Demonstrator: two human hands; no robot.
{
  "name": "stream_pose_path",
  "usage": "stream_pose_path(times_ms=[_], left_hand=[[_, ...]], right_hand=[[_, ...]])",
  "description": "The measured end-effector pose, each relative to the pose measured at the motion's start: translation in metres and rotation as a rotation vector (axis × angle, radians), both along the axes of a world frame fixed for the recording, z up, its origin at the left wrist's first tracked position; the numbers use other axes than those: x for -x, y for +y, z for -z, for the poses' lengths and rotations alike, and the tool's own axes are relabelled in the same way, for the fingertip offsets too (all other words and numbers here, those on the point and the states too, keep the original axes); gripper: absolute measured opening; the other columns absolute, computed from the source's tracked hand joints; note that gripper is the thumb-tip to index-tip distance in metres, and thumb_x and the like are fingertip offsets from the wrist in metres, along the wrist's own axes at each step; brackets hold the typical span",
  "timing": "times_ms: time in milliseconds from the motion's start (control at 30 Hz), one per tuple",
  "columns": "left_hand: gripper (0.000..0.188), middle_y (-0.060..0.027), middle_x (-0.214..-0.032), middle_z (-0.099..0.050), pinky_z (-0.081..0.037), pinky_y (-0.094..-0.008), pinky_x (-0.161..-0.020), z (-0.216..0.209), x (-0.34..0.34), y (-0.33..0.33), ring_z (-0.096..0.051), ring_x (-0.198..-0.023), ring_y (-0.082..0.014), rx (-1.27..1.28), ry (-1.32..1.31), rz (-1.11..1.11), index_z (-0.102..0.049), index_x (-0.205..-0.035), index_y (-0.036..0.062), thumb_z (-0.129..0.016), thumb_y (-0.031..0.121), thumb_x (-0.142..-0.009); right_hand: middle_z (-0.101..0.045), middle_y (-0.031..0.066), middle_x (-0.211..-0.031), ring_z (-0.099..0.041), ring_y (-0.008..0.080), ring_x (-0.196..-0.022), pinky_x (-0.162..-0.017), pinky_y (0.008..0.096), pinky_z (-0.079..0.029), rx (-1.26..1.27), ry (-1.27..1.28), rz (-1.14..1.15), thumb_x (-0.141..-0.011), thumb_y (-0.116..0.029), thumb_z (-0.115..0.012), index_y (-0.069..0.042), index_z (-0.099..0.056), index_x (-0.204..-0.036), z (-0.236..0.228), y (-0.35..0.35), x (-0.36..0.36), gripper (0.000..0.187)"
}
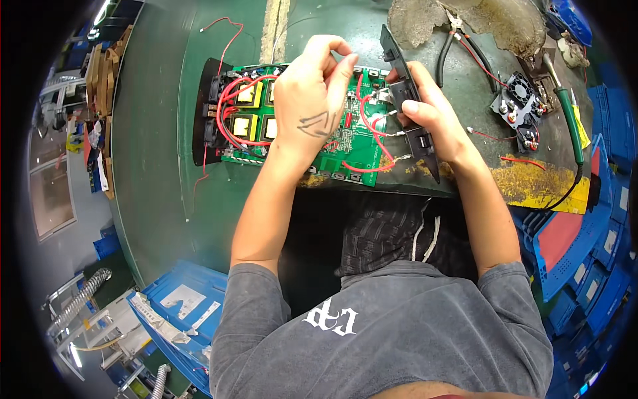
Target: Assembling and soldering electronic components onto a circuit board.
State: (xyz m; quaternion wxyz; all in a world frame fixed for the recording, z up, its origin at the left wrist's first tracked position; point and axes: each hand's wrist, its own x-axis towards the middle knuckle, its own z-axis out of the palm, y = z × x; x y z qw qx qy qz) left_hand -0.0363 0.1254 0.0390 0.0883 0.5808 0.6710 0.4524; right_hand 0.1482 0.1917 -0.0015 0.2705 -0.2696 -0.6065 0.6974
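Note:
A green circuit board (362,143) with yellow transformers (244,126) and red wires (367,120) lies on the bench. Above its middle is my left hand (306,100), thumb and forefinger curled together near the far edge. Whatever the fingertips may pinch is too small to make out. My right hand (435,113) grips a black end panel (419,136), stood on edge at the board's right end. Red wires run from the board to metal terminals on the panel's inner side. Another black end panel with fans (211,110) stands at the board's left end.
Orange-black pliers (446,56) lie beyond my right hand. Further right are small fans (522,93) with wires and a green-handled soldering iron (569,123). Loose red wires (229,40) lie on the green bench (156,133). Blue crates (179,292) stand below the bench.

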Motion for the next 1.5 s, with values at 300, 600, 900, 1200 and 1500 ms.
stream_pose_path(times_ms=[300,600,900,1200,1500], left_hand=[[0.019,-0.0039,-0.065,-0.054,-0.040,-0.0296,-0.050,-0.003,0.004,0.001,-0.048,-0.053,-0.0128,0.120,-0.466,0.102,-0.053,-0.092,0.0029,-0.054,0.020,-0.100],[0.023,0.0077,-0.061,-0.040,-0.021,-0.0205,-0.046,0.005,-0.013,0.005,-0.029,-0.051,-0.0017,0.362,-0.834,0.168,-0.058,-0.087,0.0086,-0.053,0.025,-0.102],[0.025,0.0066,-0.062,-0.045,-0.025,-0.0206,-0.050,0.011,-0.017,0.007,-0.036,-0.057,-0.0021,0.315,-0.819,0.127,-0.068,-0.090,0.0031,-0.056,0.022,-0.100],[0.023,0.0074,-0.060,-0.043,-0.022,-0.0206,-0.045,0.010,-0.017,0.008,-0.030,-0.050,-0.0015,0.324,-1.013,0.111,-0.066,-0.088,0.0036,-0.056,0.021,-0.099],[0.022,0.0071,-0.062,-0.043,-0.023,-0.0195,-0.046,0.008,-0.015,0.008,-0.034,-0.052,-0.0015,0.342,-1.069,0.152,-0.064,-0.089,0.0056,-0.056,0.022,-0.101]], right_hand=[[-0.046,-0.0012,-0.083,-0.042,0.0080,-0.074,-0.066,0.0239,-0.034,-0.052,0.015,0.005,-0.078,-0.046,-0.061,-0.005,-0.049,-0.122,0.001,0.002,-0.003,0.062],[-0.046,-0.0012,-0.084,-0.041,0.0076,-0.073,-0.066,0.0236,-0.034,-0.107,0.046,0.001,-0.077,-0.048,-0.062,-0.004,-0.048,-0.122,0.001,0.001,-0.001,0.064],[-0.047,-0.0016,-0.085,-0.042,0.0072,-0.074,-0.067,0.0230,-0.035,-0.041,0.027,-0.026,-0.079,-0.045,-0.061,-0.005,-0.047,-0.124,-0.002,-0.001,-0.002,0.062],[-0.049,-0.0015,-0.087,-0.044,0.0070,-0.075,-0.068,0.0226,-0.036,0.007,0.024,-0.013,-0.077,-0.045,-0.062,-0.006,-0.049,-0.124,-0.001,0.001,-0.003,0.062],[-0.049,-0.0015,-0.086,-0.043,0.0071,-0.074,-0.067,0.0222,-0.035,-0.013,0.000,0.014,-0.077,-0.045,-0.061,-0.006,-0.049,-0.123,-0.003,0.000,-0.001,0.062]])
